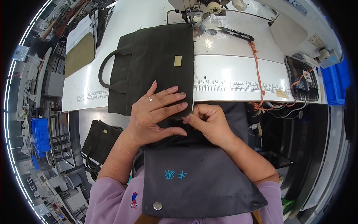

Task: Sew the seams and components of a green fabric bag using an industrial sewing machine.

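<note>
A dark olive fabric bag [156, 56] with a looped handle [106, 71] lies flat on the white sewing table, its near end hanging past the table's front edge. A small tan label [178, 61] shows on its upper side. My left hand [154, 112] rests on the bag with its fingers spread flat, a ring on one finger. At the bag's near right corner, my right hand [209, 121] pinches the fabric edge between thumb and fingers. The bag's far right corner reaches under the sewing machine's needle area [194, 20].
Black thread snips [236, 34] tied to an orange cord [257, 71] lie right of the needle. A printed ruler [231, 86] runs along the table's front. Fabric pieces [80, 52] sit at the far left, a plaid pouch [302, 78] at the right. Another dark bag [99, 140] lies lower left.
</note>
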`<state>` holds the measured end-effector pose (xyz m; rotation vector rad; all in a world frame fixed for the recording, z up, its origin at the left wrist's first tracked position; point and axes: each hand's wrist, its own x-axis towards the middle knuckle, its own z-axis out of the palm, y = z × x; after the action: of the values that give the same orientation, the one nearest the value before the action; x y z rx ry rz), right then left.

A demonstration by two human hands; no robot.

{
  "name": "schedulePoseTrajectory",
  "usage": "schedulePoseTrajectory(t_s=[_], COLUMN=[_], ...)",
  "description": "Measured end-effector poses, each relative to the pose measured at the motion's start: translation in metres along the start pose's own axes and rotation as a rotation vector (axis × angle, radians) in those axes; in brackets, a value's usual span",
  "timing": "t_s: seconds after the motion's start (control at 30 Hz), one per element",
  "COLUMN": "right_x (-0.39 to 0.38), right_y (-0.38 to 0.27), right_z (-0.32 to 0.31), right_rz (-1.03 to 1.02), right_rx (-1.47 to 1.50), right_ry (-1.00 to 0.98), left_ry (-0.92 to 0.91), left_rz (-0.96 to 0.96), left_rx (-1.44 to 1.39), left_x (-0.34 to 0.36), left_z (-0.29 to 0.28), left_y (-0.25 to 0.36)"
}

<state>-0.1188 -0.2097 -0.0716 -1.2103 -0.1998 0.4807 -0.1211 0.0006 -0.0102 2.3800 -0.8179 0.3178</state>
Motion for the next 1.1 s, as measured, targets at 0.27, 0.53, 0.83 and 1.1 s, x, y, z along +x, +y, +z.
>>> schedulePoseTrajectory(t_s=[0.27, 0.53, 0.83, 1.1], right_x=[-0.006, -0.007, 0.020, 0.030], right_y=[-0.020, -0.052, -0.059, -0.069], right_z=[-0.001, -0.006, -0.002, -0.007], right_rz=[0.047, -0.541, -0.948, -0.815], right_rx=[-0.057, -0.927, -1.128, -1.048], right_ry=[-0.050, 0.072, 0.069, -0.034], left_ry=[0.059, 0.199, 0.211, 0.216], left_rz=[0.030, -0.126, -0.145, -0.170], left_rx=[0.081, -0.091, -0.122, -0.092], left_x=[-0.007, -0.006, -0.002, -0.003], left_z=[0.008, 0.011, 0.010, 0.011], left_y=[-0.005, -0.001, 0.003, 0.004])
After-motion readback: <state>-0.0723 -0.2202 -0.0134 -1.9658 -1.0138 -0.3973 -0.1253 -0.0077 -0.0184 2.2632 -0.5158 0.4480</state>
